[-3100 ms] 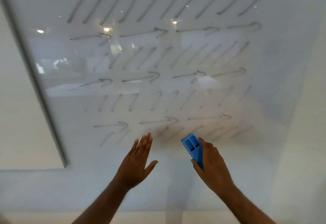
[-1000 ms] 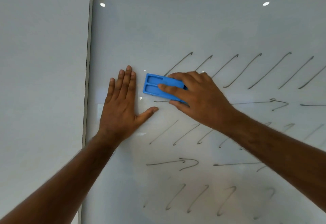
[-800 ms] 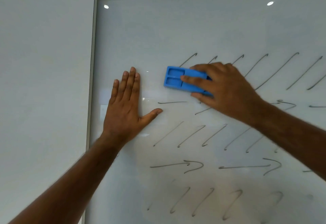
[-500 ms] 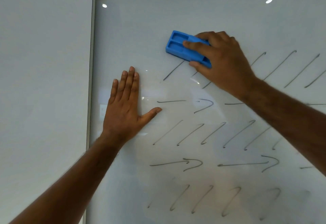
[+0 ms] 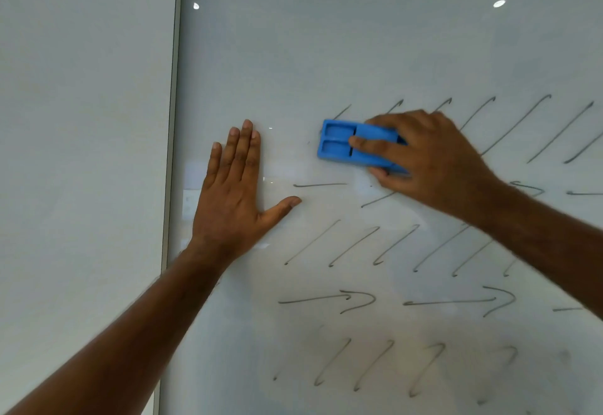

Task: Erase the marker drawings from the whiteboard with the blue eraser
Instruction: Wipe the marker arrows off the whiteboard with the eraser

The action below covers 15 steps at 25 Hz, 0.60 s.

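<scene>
A glossy whiteboard (image 5: 326, 55) fills the view, covered with rows of grey slanted strokes (image 5: 355, 246) and arrows (image 5: 329, 300). The blue eraser (image 5: 339, 145) lies flat against the board in the top row of strokes, and my right hand (image 5: 427, 160) grips its right half. Short stroke tips show just above the eraser. My left hand (image 5: 235, 192) is pressed flat on the board near its left edge, fingers spread, holding nothing.
The board's metal left frame (image 5: 173, 120) runs top to bottom, with plain wall (image 5: 81, 153) left of it. Above the marks the board is blank. Ceiling lights reflect at the top (image 5: 499, 3).
My right hand has swept the eraser down from the top of the first row into it. The leftmost strokes there have shortened to tips. My left hand stays put.
</scene>
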### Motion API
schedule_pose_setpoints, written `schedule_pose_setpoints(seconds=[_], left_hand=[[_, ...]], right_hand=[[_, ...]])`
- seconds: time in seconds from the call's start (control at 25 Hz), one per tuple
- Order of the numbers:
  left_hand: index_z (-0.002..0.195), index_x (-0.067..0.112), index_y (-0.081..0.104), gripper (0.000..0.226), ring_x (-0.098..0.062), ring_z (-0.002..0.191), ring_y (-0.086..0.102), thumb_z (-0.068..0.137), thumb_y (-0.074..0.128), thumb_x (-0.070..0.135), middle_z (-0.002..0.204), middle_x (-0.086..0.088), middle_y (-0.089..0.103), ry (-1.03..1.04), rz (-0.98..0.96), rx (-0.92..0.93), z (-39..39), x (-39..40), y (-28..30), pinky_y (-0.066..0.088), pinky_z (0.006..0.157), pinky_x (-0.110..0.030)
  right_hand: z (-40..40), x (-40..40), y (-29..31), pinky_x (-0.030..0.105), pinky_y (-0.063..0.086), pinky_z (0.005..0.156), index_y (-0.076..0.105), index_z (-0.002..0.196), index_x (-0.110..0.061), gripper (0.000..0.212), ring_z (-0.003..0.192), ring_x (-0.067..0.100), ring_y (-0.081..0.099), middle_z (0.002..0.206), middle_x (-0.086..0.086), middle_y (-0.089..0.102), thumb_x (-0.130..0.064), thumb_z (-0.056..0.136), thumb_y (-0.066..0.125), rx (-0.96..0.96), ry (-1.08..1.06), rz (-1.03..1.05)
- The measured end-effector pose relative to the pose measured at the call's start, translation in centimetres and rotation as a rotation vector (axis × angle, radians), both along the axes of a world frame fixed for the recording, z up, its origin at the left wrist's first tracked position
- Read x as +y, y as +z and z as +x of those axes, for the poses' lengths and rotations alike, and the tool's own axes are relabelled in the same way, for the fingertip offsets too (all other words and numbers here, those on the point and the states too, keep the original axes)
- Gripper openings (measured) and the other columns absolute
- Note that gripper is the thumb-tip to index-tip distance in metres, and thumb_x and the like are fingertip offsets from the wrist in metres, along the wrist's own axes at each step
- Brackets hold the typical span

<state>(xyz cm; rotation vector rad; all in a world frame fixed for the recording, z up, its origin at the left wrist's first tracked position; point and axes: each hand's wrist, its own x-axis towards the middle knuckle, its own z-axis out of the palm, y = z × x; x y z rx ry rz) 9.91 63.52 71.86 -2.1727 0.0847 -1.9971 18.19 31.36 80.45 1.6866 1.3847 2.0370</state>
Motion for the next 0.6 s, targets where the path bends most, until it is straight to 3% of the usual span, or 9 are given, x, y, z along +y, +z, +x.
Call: schedule_pose_setpoints(seconds=[0.2, 0.32, 0.44, 0.6], left_hand=[[0.173, 0.003, 0.011, 0.11, -0.027, 0.17, 0.002, 0.101, 0.03, 0.083, 0.183, -0.011, 0.005, 0.004, -0.007, 0.014, 0.0, 0.0, 0.0, 0.007, 0.138, -0.051], [0.173, 0.003, 0.011, 0.11, -0.026, 0.17, 0.002, 0.101, 0.029, 0.084, 0.183, -0.011, 0.005, 0.006, -0.01, 0.022, 0.0, 0.0, -0.1, 0.007, 0.138, -0.051], [0.173, 0.003, 0.012, 0.108, -0.027, 0.17, 0.003, 0.102, 0.028, 0.083, 0.183, -0.011, 0.006, 0.003, -0.01, 0.019, 0.0, -0.1, -0.2, 0.008, 0.138, -0.051], [0.172, 0.001, 0.016, 0.106, -0.029, 0.17, 0.007, 0.103, 0.03, 0.08, 0.182, -0.013, 0.01, 0.003, 0.006, -0.014, 0.0, 0.1, -0.2, 0.009, 0.138, -0.05]], right_hand=[[0.0, -1.3, 4.4, 0.055, 0.048, 0.094, 0.054, 0.149, -0.027, 0.052, 0.116, 0.036, 0.054, 0.138, 0.012, 0.057, -0.037, 0.099, 0.065, 0.122, 0.033, 0.234], [-0.6, 1.5, 4.0, 0.053, 0.048, 0.091, 0.057, 0.147, -0.028, 0.051, 0.115, 0.036, 0.055, 0.137, 0.011, 0.058, -0.037, 0.098, 0.064, 0.13, 0.069, 0.299], [-0.9, 4.3, 0.3, 0.049, 0.048, 0.084, 0.06, 0.144, -0.024, 0.05, 0.107, 0.037, 0.059, 0.134, 0.015, 0.061, -0.034, 0.095, 0.063, 0.026, 0.067, 0.162], [-0.1, 2.9, -3.2, 0.049, 0.049, 0.087, 0.057, 0.147, -0.024, 0.048, 0.112, 0.033, 0.06, 0.138, 0.015, 0.06, -0.035, 0.1, 0.058, -0.024, 0.025, -0.032]])
